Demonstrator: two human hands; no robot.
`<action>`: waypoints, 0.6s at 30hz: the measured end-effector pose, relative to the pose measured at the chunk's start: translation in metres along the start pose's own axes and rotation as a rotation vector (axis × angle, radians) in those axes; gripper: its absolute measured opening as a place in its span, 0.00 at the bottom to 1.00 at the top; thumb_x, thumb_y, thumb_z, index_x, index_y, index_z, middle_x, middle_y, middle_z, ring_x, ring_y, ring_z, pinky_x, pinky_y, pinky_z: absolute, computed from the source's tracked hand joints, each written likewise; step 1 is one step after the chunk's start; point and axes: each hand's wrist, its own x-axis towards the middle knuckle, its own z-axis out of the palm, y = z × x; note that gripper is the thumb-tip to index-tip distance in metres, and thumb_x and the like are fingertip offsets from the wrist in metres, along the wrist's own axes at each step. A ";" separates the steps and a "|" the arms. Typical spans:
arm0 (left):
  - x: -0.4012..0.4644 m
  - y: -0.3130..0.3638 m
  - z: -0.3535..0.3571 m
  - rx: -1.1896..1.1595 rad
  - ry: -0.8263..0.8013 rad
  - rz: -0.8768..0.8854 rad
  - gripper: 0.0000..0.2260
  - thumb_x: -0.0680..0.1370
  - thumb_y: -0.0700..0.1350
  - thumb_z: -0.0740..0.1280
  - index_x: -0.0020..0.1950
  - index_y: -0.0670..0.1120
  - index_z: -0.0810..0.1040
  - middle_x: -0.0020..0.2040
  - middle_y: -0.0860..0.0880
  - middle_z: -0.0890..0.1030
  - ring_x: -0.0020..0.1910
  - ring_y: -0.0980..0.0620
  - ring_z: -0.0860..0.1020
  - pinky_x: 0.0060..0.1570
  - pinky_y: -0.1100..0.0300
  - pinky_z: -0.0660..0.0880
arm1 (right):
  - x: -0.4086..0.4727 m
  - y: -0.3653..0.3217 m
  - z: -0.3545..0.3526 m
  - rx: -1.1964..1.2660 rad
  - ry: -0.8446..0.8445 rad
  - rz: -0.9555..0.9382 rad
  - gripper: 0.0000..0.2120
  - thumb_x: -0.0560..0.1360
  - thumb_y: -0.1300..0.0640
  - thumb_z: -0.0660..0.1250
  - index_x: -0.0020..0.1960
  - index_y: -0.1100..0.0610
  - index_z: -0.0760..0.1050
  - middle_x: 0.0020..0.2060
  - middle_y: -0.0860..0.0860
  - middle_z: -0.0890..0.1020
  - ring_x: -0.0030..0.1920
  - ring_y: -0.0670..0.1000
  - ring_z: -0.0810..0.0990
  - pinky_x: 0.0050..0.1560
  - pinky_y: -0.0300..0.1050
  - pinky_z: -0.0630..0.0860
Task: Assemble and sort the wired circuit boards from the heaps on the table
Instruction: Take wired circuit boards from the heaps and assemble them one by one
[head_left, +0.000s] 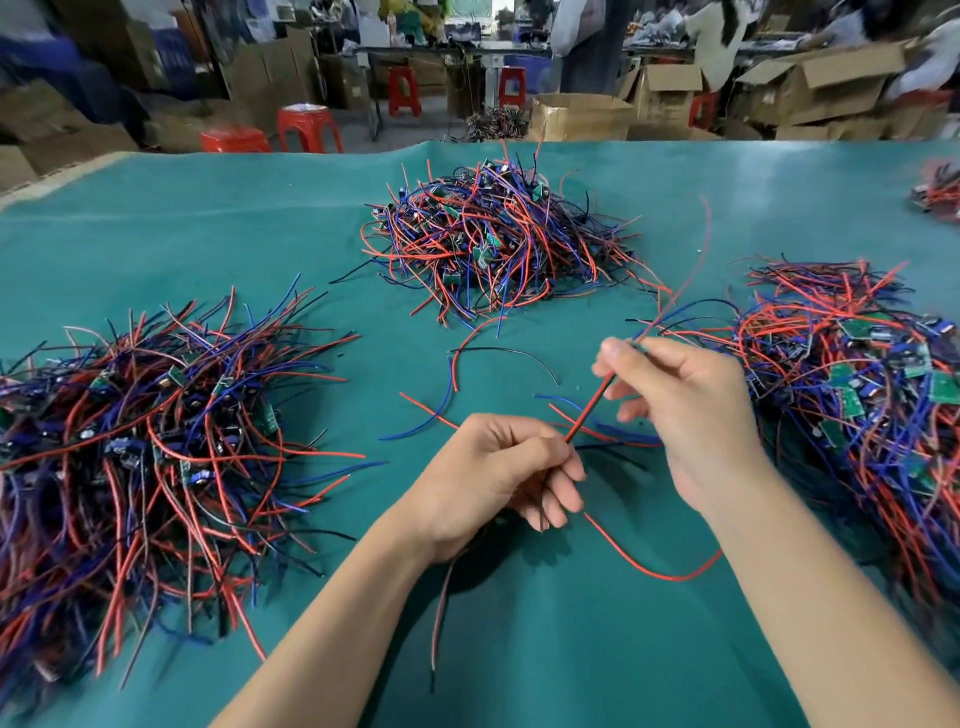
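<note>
Left hand (498, 467) and right hand (680, 400): both pinch 1 red wire (589, 413) over counter (519, 649); 3 heaps: left (135, 462), far (493, 239), right (857, 389).

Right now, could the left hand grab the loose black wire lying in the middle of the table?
Probably not yet. The left hand grips the red wire that the right hand also pinches. The black wire lies uncovered on the green cloth, but the fingers are busy.

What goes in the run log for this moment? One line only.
left hand: grips wires | right hand: pinches red wire | three heaps on table
</note>
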 end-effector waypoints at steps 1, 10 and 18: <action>0.000 0.001 0.000 0.015 -0.011 -0.003 0.11 0.79 0.41 0.63 0.40 0.42 0.82 0.34 0.44 0.82 0.27 0.52 0.78 0.28 0.64 0.74 | 0.003 0.001 -0.004 0.032 0.036 0.019 0.10 0.78 0.57 0.72 0.38 0.56 0.83 0.36 0.51 0.85 0.34 0.47 0.79 0.30 0.37 0.74; -0.002 0.001 0.001 0.118 0.005 0.001 0.11 0.75 0.39 0.61 0.37 0.44 0.81 0.31 0.45 0.81 0.26 0.52 0.77 0.26 0.64 0.72 | 0.016 -0.020 -0.041 0.253 0.453 -0.039 0.10 0.80 0.57 0.70 0.40 0.54 0.78 0.31 0.47 0.84 0.34 0.47 0.80 0.33 0.38 0.73; 0.004 -0.003 0.000 0.010 0.111 0.055 0.12 0.80 0.31 0.60 0.41 0.40 0.79 0.34 0.44 0.81 0.29 0.53 0.77 0.28 0.65 0.74 | -0.021 -0.072 0.049 0.090 -0.123 -0.031 0.07 0.79 0.57 0.71 0.44 0.59 0.82 0.34 0.56 0.86 0.28 0.49 0.80 0.25 0.38 0.72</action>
